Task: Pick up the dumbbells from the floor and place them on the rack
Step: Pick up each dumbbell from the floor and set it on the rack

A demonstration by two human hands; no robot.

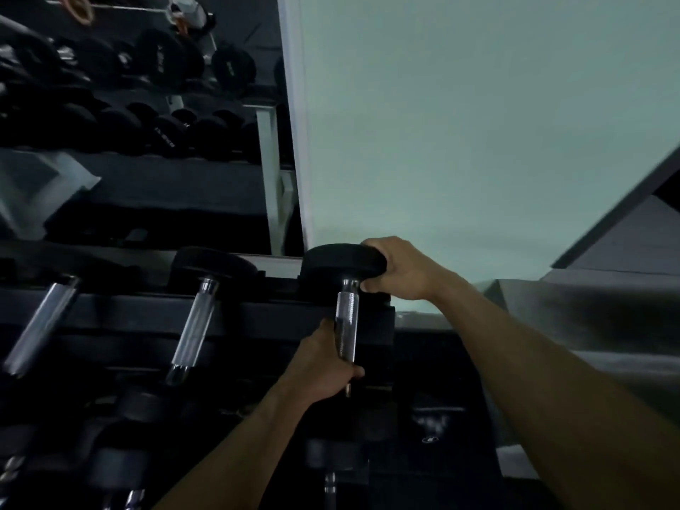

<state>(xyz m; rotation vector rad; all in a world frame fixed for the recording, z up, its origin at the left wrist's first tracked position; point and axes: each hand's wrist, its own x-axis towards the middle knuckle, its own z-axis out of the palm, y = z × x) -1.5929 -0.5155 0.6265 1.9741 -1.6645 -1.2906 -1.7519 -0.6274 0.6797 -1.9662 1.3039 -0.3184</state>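
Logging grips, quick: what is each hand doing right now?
Left hand: fingers curled round the dumbbell at its metal handle.
Right hand: grips the dumbbell's far black head, over the rack.

This is a gym's weight area: a dark tiered rack [257,318] holds black round-headed dumbbells [198,311] with knurled chrome handles, and a wall mirror [147,123] beside a pale wall [478,123] reflects further rows of black dumbbells and a barbell near the top.
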